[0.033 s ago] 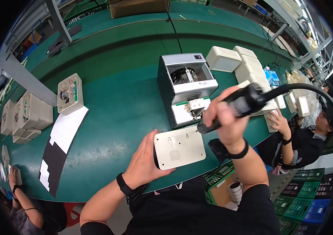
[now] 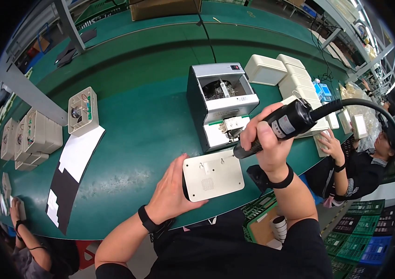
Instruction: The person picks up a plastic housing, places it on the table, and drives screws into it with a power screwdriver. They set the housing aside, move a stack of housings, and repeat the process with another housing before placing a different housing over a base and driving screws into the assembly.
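Cream housing (image 2: 214,179): in the head view, it lies near the front edge of the green table (image 2: 132,153), its side with the round speaker-hole patch facing up, just in front of the silver-and-black machine (image 2: 223,108).
Left hand (image 2: 167,188): grasps the housing's left side, the thumb reaching along the lower edge.
Right hand (image 2: 272,145): wrapped round the black power driver (image 2: 297,116), which slants down toward the housing.
Upper right corner: the driver's nose end is right at it; contact with a screw cannot be made out, so the step in hand looks like driving a screw there.
Driver angle: the move seems to call for lining the bit up squarely over the hole.
Housing edge: a firm left-hand hold seems needed against the twist.
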`<state>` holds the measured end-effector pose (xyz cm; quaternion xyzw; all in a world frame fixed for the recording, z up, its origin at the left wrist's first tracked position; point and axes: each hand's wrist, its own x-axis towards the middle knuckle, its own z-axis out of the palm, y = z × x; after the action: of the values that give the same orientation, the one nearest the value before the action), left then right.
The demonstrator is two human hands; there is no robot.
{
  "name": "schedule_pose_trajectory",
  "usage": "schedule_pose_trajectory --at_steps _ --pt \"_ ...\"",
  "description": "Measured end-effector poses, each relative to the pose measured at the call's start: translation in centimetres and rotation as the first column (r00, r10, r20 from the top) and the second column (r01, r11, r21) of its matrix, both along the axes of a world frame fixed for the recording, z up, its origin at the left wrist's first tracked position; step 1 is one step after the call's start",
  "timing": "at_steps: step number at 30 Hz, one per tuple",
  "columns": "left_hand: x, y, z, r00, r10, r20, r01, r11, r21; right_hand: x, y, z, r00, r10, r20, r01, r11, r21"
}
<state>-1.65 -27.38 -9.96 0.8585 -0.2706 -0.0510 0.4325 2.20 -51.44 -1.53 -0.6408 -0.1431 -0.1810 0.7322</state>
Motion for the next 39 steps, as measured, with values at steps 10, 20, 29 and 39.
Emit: schedule_pose_trajectory --at_steps 10,20,29,39 --pt "0.2 0.1 0.2 1.0 0.0 -0.025 0.0 1.0 0.02 0.0 0.0 -0.9 1.0 0.009 0.002 -0.009 1.0 0.014" --pt "0.3 -1.8 0.5 1.0 -0.007 0.009 0.007 1.0 -0.01 1.6 0.0 4.4 0.976 -0.14 0.166 0.127 0.988 0.082" --pt "0.7 -3.0 0.0 0.998 0.008 0.058 -0.007 1.0 -0.023 -1.0 -0.4 3.5 0.995 0.071 0.069 -0.077 0.994 0.079" --pt "0.5 -3.1 -0.3 0.999 0.004 0.055 -0.004 1.0 -0.014 -2.1 1.5 -0.2 0.996 0.091 0.006 -0.091 0.995 0.036"
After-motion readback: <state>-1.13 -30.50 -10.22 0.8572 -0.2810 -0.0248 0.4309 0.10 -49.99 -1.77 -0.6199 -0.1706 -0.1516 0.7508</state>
